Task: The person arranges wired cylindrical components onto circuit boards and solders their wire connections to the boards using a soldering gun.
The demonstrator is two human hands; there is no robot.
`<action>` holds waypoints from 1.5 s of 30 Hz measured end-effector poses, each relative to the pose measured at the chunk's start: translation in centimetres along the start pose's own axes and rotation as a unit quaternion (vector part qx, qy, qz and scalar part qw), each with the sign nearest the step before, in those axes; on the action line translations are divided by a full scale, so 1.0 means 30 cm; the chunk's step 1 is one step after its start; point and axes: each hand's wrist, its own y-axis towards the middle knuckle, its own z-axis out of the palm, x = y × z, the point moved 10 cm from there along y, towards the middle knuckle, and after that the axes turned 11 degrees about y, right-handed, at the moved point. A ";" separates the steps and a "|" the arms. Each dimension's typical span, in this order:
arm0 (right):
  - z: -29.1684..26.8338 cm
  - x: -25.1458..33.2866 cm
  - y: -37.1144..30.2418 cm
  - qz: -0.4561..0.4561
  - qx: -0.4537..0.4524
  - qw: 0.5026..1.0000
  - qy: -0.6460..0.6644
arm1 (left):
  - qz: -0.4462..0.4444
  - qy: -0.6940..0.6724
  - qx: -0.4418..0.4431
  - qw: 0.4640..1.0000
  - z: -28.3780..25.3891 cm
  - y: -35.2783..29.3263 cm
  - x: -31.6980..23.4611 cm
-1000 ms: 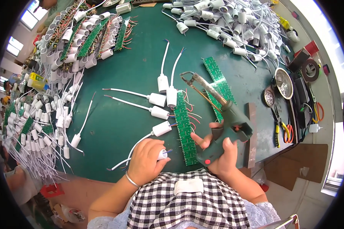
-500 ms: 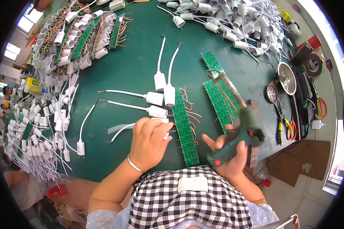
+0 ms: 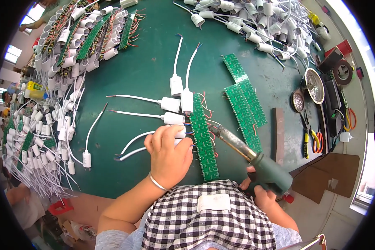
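My right hand (image 3: 263, 195) is wrapped round the grip of a dark green soldering gun (image 3: 274, 171). Its metal tip points left, over or close by the right edge of a long green circuit board (image 3: 203, 146). My left hand (image 3: 169, 158) is closed at the board's left edge on a white cabled socket (image 3: 180, 132), partly hidden under the fingers. Further white sockets, such as one with its cable to the left (image 3: 173, 118) and an upright one (image 3: 186, 102), sit along the board's upper left. Red wires stick out from the board's right side.
More green boards (image 3: 243, 110) lie right of centre, beside a brown bar (image 3: 278, 135). A metal bowl (image 3: 313, 85), a small round tin (image 3: 297, 101) and pliers (image 3: 306, 141) line the right side. Heaps of white sockets (image 3: 258, 25) fill the far right and the left.
The soldering gun has swung down and left, bringing its tip from above the spare boards to the long board. My left hand has shifted slightly right, near the board's edge.
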 end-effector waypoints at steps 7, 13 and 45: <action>-0.022 0.011 -0.013 -0.014 -0.006 0.995 -0.094 | -0.006 0.007 0.001 1.000 0.033 0.013 0.005; -0.005 0.008 0.002 -0.001 0.004 0.972 -0.236 | -0.001 0.004 -0.006 1.000 0.038 0.015 0.008; -0.008 0.027 -0.016 -0.038 -0.029 0.991 -0.125 | -0.001 -0.017 -0.018 1.000 0.043 0.014 0.023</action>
